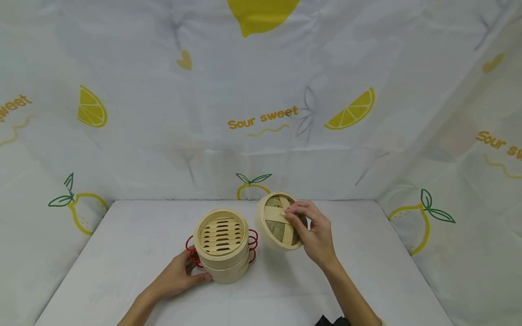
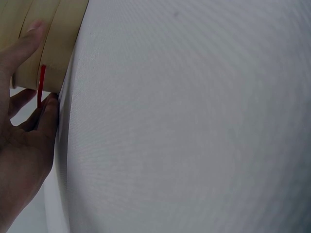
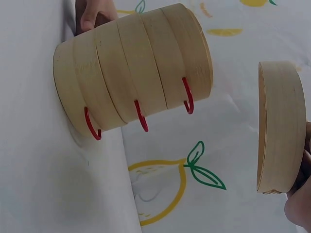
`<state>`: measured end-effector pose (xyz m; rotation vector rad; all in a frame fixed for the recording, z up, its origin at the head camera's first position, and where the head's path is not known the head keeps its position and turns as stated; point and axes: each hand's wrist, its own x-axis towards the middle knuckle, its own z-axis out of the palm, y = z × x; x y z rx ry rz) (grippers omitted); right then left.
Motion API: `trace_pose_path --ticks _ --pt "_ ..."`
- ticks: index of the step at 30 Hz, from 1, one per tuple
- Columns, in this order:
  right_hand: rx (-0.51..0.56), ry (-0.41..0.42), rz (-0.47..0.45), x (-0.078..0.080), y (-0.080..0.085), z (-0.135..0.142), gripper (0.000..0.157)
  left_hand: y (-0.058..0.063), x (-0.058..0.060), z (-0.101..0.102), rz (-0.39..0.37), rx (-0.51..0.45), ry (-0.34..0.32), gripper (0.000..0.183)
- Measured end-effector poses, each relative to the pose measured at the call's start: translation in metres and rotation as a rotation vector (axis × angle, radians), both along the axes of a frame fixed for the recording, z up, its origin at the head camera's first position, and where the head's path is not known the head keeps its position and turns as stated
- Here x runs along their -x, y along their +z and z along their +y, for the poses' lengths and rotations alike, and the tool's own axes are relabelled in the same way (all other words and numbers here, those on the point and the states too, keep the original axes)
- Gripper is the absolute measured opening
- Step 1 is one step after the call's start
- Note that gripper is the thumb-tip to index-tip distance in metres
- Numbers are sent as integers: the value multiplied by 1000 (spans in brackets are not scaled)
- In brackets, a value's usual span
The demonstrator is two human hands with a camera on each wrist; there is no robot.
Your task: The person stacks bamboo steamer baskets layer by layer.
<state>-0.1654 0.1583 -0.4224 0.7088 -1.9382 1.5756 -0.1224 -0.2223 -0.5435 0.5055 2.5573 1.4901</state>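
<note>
A stack of round bamboo steamer baskets (image 1: 226,262) stands on the white table, its slatted top uncovered. Red loops (image 1: 253,240) stick out from both sides. My left hand (image 1: 176,274) grips the stack low on its left side, thumb across the front and fingers at the left. In the left wrist view, that thumb lies along the bamboo wall (image 2: 60,43). Up and to the right of the stack, my right hand (image 1: 316,233) pinches the bamboo lid (image 1: 267,233) at the middle of its crossed strips. The lid is tilted in the air, apart from the baskets (image 3: 141,58).
The white table (image 1: 367,271) runs back to a hanging cloth (image 1: 195,167) printed with lemons and lettering, which also covers both sides. A small black object (image 1: 332,321) shows at the bottom edge beside the right forearm.
</note>
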Motion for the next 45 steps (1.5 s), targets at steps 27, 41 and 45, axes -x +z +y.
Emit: trace_pose_path --ticks 27,41,45 --pt "-2 62 -29 5 8 -38 14 1 0 1 -15 15 15 83" --pt "16 111 -52 4 14 -57 10 0 0 0 -4 2 9 82" --pt "8 121 -67 4 15 -64 9 -1 1 0 -3 -4 5 80"
